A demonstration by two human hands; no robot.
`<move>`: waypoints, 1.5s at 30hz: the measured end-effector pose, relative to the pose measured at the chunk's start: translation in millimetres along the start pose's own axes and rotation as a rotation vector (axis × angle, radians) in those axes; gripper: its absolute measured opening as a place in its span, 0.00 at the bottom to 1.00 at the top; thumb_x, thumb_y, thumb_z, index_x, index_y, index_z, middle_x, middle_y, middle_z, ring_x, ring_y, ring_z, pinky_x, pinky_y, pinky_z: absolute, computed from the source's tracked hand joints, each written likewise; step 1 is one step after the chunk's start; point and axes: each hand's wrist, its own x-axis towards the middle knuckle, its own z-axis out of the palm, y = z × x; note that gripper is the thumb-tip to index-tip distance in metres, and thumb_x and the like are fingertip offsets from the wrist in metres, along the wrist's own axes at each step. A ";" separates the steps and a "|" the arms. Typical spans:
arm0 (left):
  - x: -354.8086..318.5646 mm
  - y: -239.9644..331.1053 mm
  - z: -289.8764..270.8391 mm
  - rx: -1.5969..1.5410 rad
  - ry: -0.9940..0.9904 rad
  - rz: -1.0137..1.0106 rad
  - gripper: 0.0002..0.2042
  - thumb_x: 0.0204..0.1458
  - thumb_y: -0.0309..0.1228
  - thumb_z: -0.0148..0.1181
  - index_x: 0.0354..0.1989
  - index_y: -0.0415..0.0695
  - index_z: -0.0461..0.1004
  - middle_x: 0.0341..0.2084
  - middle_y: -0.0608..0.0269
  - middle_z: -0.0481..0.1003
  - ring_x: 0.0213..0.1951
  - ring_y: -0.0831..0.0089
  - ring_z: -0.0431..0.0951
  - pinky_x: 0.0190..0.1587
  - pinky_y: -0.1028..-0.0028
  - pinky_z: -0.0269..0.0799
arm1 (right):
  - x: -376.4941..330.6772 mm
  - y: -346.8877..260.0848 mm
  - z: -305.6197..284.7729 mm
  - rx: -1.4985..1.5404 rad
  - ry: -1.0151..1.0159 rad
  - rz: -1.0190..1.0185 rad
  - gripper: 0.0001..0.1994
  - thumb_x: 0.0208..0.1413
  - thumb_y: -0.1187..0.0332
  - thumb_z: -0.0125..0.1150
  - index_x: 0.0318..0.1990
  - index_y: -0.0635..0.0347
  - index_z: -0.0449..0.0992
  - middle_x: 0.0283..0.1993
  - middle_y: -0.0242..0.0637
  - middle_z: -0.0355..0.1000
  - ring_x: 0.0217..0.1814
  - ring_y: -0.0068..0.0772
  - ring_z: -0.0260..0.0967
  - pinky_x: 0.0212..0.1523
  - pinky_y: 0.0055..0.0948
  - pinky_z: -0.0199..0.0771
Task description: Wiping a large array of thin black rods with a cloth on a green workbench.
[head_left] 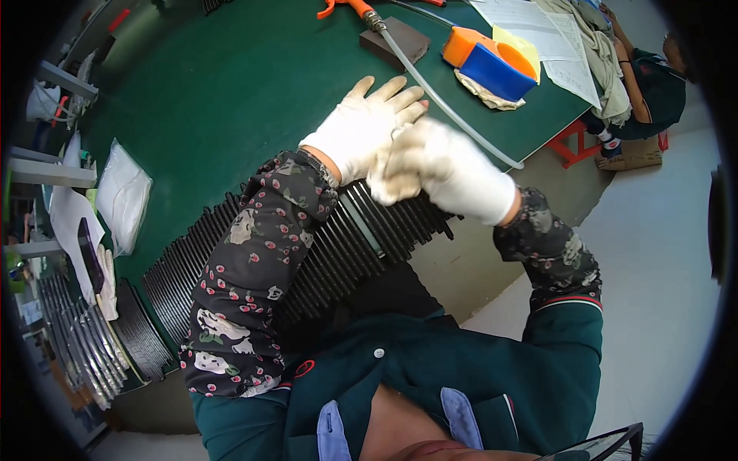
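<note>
White work gloves with stained fingertips cover both hands. My left hand (360,129) is stretched out over the green table, its fingers spread and holding nothing. Close beside it, my right hand (457,165) is curled and slightly blurred, gripping a crumpled cream cloth (394,183). The cloth hangs below the fingers, by the left wrist. Under both arms, a long row of thin black rods (327,265) lies side by side along the near table edge. One pale grey strip (361,223) lies among them. My left forearm hides part of the row.
An orange-handled air gun (361,9) with a clear hose (438,96) lies beyond my hands. Near it are a dark block (396,42), an orange-and-blue holder (492,63) and papers (530,31). Plastic bags (123,196) lie left. Another person (653,92) sits far right.
</note>
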 end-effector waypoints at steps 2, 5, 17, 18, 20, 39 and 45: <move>-6.4 4.0 -5.3 -0.106 -0.014 -0.049 0.24 0.53 0.34 0.52 0.61 0.45 0.64 0.63 0.59 0.60 0.67 0.60 0.55 0.66 0.52 0.51 | -12.4 -18.7 8.4 -0.171 -0.132 0.037 0.08 0.46 0.73 0.60 0.35 0.51 0.78 0.35 0.34 0.72 0.39 0.43 0.71 0.39 0.36 0.73; -5.7 3.5 -5.7 -0.092 -0.001 -0.050 0.24 0.54 0.33 0.52 0.61 0.44 0.64 0.63 0.59 0.60 0.67 0.60 0.55 0.66 0.52 0.51 | -22.8 -47.9 -29.6 0.083 -0.773 0.213 0.07 0.44 0.73 0.62 0.33 0.51 0.80 0.34 0.36 0.73 0.40 0.40 0.73 0.40 0.34 0.76; 1.7 4.9 -1.5 -0.080 0.021 -0.034 0.24 0.54 0.34 0.51 0.60 0.45 0.64 0.62 0.58 0.61 0.66 0.60 0.56 0.65 0.51 0.53 | -51.1 -33.8 -55.1 0.212 -0.628 0.300 0.12 0.39 0.81 0.63 0.31 0.52 0.79 0.38 0.34 0.71 0.43 0.39 0.68 0.43 0.35 0.71; 2.2 4.9 -2.2 -0.085 0.033 -0.034 0.23 0.54 0.34 0.51 0.59 0.44 0.65 0.62 0.58 0.62 0.66 0.60 0.56 0.65 0.51 0.53 | -47.6 -34.7 -60.4 0.219 -0.491 0.283 0.08 0.41 0.79 0.63 0.30 0.54 0.79 0.37 0.34 0.72 0.43 0.38 0.67 0.44 0.33 0.70; 2.4 4.1 -8.2 -0.054 -0.017 -0.048 0.23 0.54 0.34 0.50 0.60 0.44 0.64 0.63 0.58 0.61 0.67 0.60 0.56 0.65 0.52 0.52 | -33.9 -39.0 -55.9 0.274 -0.096 0.345 0.09 0.42 0.80 0.61 0.32 0.56 0.79 0.36 0.35 0.72 0.43 0.41 0.67 0.46 0.32 0.70; 1.1 2.0 -6.1 -0.139 0.051 0.010 0.22 0.54 0.36 0.55 0.57 0.40 0.68 0.59 0.53 0.65 0.64 0.57 0.59 0.66 0.58 0.54 | -88.1 -39.8 2.2 0.191 -0.301 0.465 0.14 0.43 0.80 0.55 0.38 0.55 0.80 0.35 0.38 0.77 0.38 0.43 0.74 0.42 0.34 0.74; 1.5 3.2 -7.4 -0.121 0.043 0.004 0.23 0.52 0.36 0.56 0.56 0.40 0.68 0.59 0.54 0.65 0.64 0.58 0.59 0.65 0.57 0.55 | -43.6 -45.9 -44.6 0.035 0.077 0.317 0.15 0.44 0.84 0.56 0.39 0.57 0.78 0.39 0.39 0.74 0.42 0.43 0.72 0.45 0.35 0.73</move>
